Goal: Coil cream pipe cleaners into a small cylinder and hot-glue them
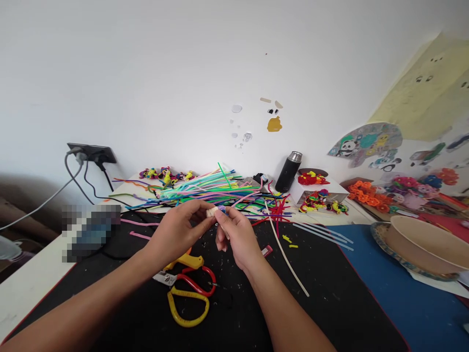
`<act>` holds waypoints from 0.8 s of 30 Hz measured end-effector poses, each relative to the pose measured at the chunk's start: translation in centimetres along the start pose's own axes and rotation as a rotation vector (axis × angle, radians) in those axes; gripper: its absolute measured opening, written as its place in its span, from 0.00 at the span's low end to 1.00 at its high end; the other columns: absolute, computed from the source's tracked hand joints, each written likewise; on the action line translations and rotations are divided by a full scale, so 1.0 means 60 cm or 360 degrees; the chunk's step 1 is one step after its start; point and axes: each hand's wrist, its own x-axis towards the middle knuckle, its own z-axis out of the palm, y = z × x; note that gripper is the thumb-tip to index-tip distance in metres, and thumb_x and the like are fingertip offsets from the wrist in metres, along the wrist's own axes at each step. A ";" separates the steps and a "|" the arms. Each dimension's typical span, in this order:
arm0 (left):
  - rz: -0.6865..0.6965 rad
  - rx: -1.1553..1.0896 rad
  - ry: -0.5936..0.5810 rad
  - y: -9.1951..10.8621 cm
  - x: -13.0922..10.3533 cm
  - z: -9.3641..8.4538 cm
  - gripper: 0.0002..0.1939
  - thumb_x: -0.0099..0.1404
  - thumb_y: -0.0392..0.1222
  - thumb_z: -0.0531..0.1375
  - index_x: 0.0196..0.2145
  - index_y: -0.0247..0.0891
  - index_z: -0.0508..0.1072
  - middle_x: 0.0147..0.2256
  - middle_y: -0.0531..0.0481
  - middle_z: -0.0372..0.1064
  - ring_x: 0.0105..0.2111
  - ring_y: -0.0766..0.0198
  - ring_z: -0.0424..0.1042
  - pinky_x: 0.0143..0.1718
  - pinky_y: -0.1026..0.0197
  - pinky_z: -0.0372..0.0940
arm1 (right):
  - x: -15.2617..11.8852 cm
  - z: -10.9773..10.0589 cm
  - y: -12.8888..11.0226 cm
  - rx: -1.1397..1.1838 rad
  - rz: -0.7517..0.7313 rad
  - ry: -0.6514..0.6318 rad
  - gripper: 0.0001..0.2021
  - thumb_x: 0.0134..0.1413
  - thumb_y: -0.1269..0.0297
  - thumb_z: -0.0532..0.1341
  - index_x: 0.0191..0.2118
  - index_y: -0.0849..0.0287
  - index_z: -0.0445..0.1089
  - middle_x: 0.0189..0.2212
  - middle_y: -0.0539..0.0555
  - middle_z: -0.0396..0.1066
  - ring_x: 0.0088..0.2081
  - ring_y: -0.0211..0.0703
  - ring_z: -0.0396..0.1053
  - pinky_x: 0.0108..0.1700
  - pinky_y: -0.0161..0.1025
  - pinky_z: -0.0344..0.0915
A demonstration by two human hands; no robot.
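Note:
Above the middle of the black mat, both hands meet at a small cream and purple craft piece (212, 212), which looks like wound pipe cleaner. My left hand (183, 227) pinches its cream side between thumb and fingers. From the right, my right hand (236, 234) is closed on the purple end, with its thumb on top. The fingers cover much of the piece. Below the hands lie scissors (188, 305) with one red and one yellow handle. A yellow tool (192, 262) sits just behind them, partly hidden by my left hand.
A heap of coloured pipe cleaners (205, 188) lies along the wall. Behind it at right stands a black flask (288, 172) beside a white box (322, 188). A cream pipe cleaner (287, 259) and several translucent sticks (326, 235) lie right. A bowl (428, 242) stands far right.

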 end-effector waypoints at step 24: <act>-0.0167 -0.0271 0.0060 -0.028 0.011 0.001 0.20 0.66 0.59 0.65 0.42 0.39 0.76 0.34 0.48 0.79 0.34 0.56 0.79 0.38 0.56 0.71 | -0.001 0.001 0.001 0.0023 -0.0016 -0.0067 0.21 0.54 0.42 0.70 0.32 0.57 0.71 0.12 0.39 0.57 0.12 0.33 0.59 0.16 0.30 0.51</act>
